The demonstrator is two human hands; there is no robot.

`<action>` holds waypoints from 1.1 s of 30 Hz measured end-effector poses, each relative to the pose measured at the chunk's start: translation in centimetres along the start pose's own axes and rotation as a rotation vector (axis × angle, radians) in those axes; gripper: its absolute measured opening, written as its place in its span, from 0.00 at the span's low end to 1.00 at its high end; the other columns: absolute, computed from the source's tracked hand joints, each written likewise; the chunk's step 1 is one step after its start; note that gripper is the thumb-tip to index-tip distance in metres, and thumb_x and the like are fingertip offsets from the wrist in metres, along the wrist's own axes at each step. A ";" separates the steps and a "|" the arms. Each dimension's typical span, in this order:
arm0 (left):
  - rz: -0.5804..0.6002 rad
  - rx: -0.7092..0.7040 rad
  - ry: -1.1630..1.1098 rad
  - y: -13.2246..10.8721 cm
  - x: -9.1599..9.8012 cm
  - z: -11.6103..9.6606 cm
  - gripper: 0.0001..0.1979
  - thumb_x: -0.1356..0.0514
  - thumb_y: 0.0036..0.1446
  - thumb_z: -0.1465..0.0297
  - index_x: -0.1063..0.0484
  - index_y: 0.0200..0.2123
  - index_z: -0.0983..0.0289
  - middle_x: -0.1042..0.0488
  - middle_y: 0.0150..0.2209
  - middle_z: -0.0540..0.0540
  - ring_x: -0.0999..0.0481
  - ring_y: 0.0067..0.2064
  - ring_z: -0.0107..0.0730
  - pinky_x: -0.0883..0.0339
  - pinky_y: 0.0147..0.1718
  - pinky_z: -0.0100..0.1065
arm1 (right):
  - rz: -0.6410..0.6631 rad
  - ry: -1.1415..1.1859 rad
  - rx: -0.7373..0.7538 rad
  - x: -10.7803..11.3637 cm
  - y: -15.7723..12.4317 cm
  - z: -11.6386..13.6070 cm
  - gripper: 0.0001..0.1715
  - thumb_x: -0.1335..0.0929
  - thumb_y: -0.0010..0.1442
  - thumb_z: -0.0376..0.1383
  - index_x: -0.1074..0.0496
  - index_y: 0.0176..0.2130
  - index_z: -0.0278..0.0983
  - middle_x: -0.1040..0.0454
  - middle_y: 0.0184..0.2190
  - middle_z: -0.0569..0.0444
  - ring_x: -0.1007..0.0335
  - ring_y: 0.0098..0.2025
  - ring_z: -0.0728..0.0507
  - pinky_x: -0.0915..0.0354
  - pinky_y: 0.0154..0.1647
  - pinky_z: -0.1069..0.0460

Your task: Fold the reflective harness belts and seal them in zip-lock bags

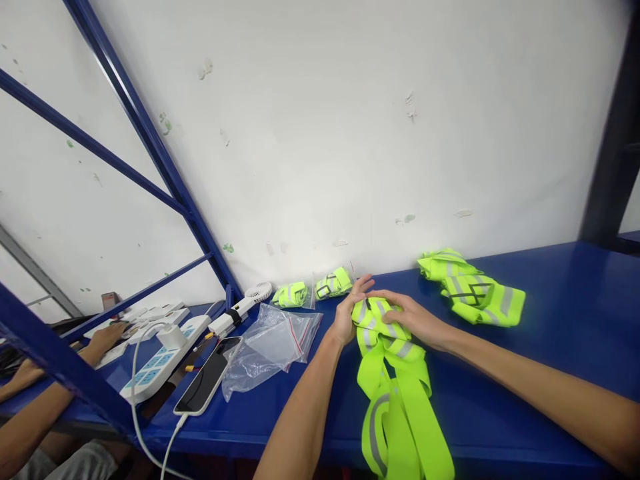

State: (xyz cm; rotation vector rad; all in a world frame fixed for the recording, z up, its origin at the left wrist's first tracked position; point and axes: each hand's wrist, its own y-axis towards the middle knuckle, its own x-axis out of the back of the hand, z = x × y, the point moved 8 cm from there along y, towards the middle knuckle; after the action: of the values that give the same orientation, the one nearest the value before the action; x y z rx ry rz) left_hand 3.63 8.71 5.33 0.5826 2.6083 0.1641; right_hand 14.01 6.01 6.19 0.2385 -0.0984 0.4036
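Observation:
A neon yellow reflective vest point(395, 393) with grey stripes lies on the blue shelf point(550, 373), its straps hanging over the front edge. My left hand point(350, 310) presses against the left side of the vest's folded top, fingers stretched upward. My right hand point(413, 317) lies flat on top of the fold, fingers extended toward the left hand. Neither hand grips the cloth.
Another folded vest point(473, 287) lies at the back right. Two bagged vests point(313, 288) sit by the wall. Empty zip bags point(273, 343), a phone point(207, 380), a power strip point(160, 360) and a small fan point(245, 303) lie left. Another person's arms point(30, 393) are at far left.

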 end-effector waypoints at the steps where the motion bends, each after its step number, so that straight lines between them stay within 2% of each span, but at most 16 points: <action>1: -0.019 0.010 -0.016 0.1 0.2 0.3 0.30 0.42 0.47 0.68 0.33 0.57 0.58 0.33 0.59 0.56 0.37 0.61 0.49 0.43 0.57 0.41 | 0.004 0.007 0.002 -0.1 0.0 0.0 0.35 0.36 0.47 0.30 0.31 0.56 0.41 0.24 0.48 0.53 0.27 0.45 0.39 0.32 0.44 0.47; 3: -0.074 0.009 -0.045 0.3 0.7 0.9 0.34 0.42 0.46 0.69 0.37 0.59 0.56 0.30 0.55 0.55 0.32 0.58 0.48 0.40 0.55 0.41 | -0.013 -0.014 0.036 0.2 0.2 0.2 0.36 0.36 0.46 0.29 0.32 0.56 0.41 0.24 0.47 0.53 0.27 0.44 0.39 0.31 0.43 0.48; 6: -0.147 0.008 -0.060 0.5 1.4 2.0 0.35 0.41 0.45 0.70 0.40 0.60 0.56 0.25 0.46 0.54 0.26 0.49 0.45 0.35 0.49 0.41 | -0.120 -0.112 0.144 1.9 0.5 0.9 0.37 0.34 0.45 0.28 0.32 0.56 0.41 0.26 0.50 0.51 0.31 0.51 0.37 0.33 0.48 0.47; 8: -0.154 0.053 -0.052 0.6 1.5 2.8 0.32 0.40 0.44 0.71 0.37 0.56 0.58 0.24 0.43 0.54 0.24 0.46 0.43 0.33 0.46 0.40 | -0.175 -0.164 0.206 2.9 0.6 1.3 0.36 0.34 0.46 0.29 0.32 0.55 0.41 0.28 0.52 0.50 0.32 0.53 0.36 0.34 0.50 0.46; 11: -0.113 0.117 -0.042 0.7 1.2 3.4 0.25 0.38 0.44 0.70 0.32 0.49 0.63 0.23 0.41 0.57 0.24 0.44 0.43 0.32 0.44 0.39 | -0.189 -0.198 0.253 3.5 0.8 1.5 0.31 0.33 0.49 0.30 0.30 0.54 0.40 0.26 0.51 0.50 0.31 0.52 0.35 0.34 0.50 0.44; 15: -0.058 0.141 -0.036 0.6 0.7 3.1 0.21 0.36 0.46 0.65 0.29 0.45 0.66 0.23 0.39 0.59 0.23 0.43 0.45 0.32 0.45 0.42 | -0.199 -0.252 0.287 3.4 0.8 1.6 0.26 0.33 0.51 0.31 0.27 0.51 0.40 0.25 0.50 0.51 0.29 0.50 0.36 0.35 0.52 0.44; 20: 0.048 0.153 -0.001 0.4 -0.1 3.1 0.22 0.34 0.49 0.61 0.26 0.44 0.68 0.22 0.40 0.61 0.24 0.45 0.46 0.34 0.50 0.45 | -0.235 -0.306 0.344 3.4 0.5 1.8 0.26 0.34 0.55 0.31 0.29 0.54 0.41 0.27 0.53 0.50 0.30 0.51 0.36 0.36 0.52 0.43; 27: 0.059 0.186 -0.084 0.6 0.7 3.9 0.32 0.39 0.51 0.46 0.29 0.49 0.67 0.23 0.44 0.63 0.23 0.46 0.46 0.32 0.48 0.45 | -0.193 -0.481 0.612 1.9 -0.1 1.9 0.23 0.38 0.58 0.27 0.28 0.50 0.43 0.28 0.54 0.51 0.35 0.57 0.38 0.39 0.58 0.40; 31: 0.023 0.194 -0.083 0.6 1.0 4.1 0.27 0.38 0.51 0.51 0.27 0.45 0.68 0.22 0.41 0.63 0.22 0.43 0.46 0.31 0.47 0.44 | -0.189 -0.581 0.629 1.6 0.0 1.4 0.27 0.39 0.58 0.25 0.30 0.52 0.47 0.28 0.55 0.53 0.41 0.62 0.37 0.43 0.61 0.37; 33: -0.006 0.181 -0.079 0.5 1.0 3.9 0.24 0.36 0.49 0.56 0.27 0.43 0.69 0.22 0.39 0.63 0.22 0.42 0.46 0.31 0.46 0.44 | -0.187 -0.566 0.560 1.9 0.2 0.9 0.32 0.38 0.58 0.27 0.37 0.59 0.49 0.31 0.58 0.54 0.45 0.65 0.37 0.45 0.62 0.36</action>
State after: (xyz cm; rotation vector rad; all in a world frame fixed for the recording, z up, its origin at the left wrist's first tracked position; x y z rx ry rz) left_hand 4.80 9.68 1.56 0.6297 2.5644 -0.0959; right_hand 15.58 6.70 7.34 0.9057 -0.5180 0.1588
